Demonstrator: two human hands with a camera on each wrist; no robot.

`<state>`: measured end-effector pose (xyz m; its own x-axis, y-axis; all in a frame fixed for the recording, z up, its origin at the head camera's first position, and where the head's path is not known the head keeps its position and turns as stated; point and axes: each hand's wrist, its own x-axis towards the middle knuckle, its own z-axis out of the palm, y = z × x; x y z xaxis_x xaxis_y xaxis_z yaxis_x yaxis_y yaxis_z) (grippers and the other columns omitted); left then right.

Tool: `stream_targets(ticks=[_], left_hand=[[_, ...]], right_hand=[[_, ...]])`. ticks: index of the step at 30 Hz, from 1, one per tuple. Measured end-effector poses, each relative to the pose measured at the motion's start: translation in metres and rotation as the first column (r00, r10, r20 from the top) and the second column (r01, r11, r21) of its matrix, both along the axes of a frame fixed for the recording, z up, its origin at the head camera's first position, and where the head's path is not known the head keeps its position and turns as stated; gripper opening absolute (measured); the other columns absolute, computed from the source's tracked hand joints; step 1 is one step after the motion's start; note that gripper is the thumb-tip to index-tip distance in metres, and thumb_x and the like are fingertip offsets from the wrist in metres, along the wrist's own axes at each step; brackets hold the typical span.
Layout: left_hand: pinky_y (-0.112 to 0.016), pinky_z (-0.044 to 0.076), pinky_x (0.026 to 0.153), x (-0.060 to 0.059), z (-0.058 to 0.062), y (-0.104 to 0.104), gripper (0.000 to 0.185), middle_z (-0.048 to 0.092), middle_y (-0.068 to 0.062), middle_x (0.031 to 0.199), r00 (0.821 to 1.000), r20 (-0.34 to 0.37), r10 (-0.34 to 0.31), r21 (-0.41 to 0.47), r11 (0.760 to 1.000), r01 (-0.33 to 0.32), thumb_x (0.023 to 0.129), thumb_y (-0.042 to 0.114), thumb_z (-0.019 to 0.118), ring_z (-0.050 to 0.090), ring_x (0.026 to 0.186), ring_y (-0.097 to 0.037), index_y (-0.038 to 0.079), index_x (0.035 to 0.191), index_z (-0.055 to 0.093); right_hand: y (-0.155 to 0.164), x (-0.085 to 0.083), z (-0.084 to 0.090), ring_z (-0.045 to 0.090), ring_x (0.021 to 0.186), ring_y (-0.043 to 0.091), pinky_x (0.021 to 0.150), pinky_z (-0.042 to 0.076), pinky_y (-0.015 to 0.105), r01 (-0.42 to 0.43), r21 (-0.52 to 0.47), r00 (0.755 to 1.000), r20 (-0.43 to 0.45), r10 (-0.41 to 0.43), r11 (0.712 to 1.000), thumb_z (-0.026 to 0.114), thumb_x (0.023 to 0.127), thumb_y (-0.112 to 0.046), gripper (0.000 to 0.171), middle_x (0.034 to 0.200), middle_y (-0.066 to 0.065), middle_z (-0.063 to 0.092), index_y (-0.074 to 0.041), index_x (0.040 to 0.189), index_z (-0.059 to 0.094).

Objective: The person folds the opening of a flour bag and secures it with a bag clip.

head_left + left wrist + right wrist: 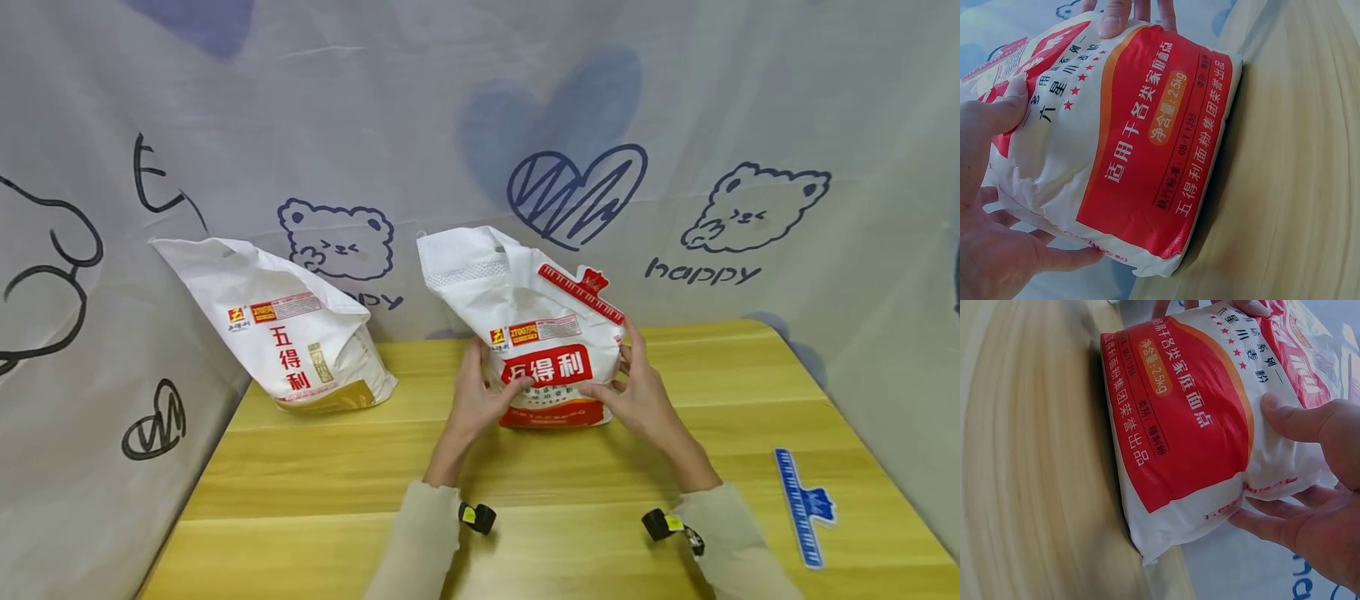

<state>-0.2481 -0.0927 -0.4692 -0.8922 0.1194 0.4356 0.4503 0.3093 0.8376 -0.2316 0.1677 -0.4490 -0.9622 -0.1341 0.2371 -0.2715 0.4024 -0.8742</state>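
Between both hands is a white and red flour bag, its lower edge at the wooden table. The left hand grips its left side, thumb across the front and fingers around the side. On the opposite side the right hand holds it the same way. In the left wrist view the bag's red lower panel faces the camera. The right wrist view shows the right thumb pressed on the white front. A red sealing clip sits along the bag's slanting, folded upper right edge.
A second white flour bag with gold print stands at the back left of the table, its top leaning left. A blue sealing clip lies near the right edge. Behind the table hangs a printed cloth.
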Motion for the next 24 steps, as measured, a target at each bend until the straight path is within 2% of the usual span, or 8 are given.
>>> stream_targets(ticks=[7,16,24], left_hand=[[-0.044,0.044,0.109,-0.006,0.001,0.022,0.089,0.05,-0.009,0.141,1.0,-0.015,-0.004,0.011,1.0,0.004,0.084,0.026,0.087,0.049,0.131,-0.022,0.011,0.154,0.034],[-0.043,0.043,0.11,-0.013,0.0,0.044,0.092,0.048,-0.012,0.142,0.998,-0.066,-0.012,-0.031,0.999,0.01,0.084,0.025,0.087,0.048,0.131,-0.023,0.007,0.156,0.033],[-0.039,0.044,0.11,-0.018,0.0,0.061,0.093,0.048,-0.01,0.142,0.998,-0.053,-0.019,-0.057,0.998,0.016,0.084,0.028,0.086,0.047,0.129,-0.021,0.008,0.156,0.032]], right_hand=[[0.021,-0.005,-0.001,0.045,0.137,0.05,0.098,0.051,0.057,0.002,0.015,1.0,0.005,-0.002,1.0,0.082,0.088,-0.009,0.121,0.16,0.027,0.034,-0.028,0.164,-0.01],[0.042,-0.004,0.001,0.047,0.134,0.052,0.095,0.052,0.057,0.013,0.019,1.0,-0.021,-0.012,1.0,0.082,0.087,-0.006,0.122,0.156,0.03,0.038,-0.026,0.164,-0.011],[0.058,-0.006,0.003,0.045,0.135,0.054,0.094,0.051,0.055,0.032,0.032,0.999,-0.021,-0.031,0.999,0.082,0.087,-0.003,0.124,0.156,0.032,0.035,-0.025,0.163,-0.013]])
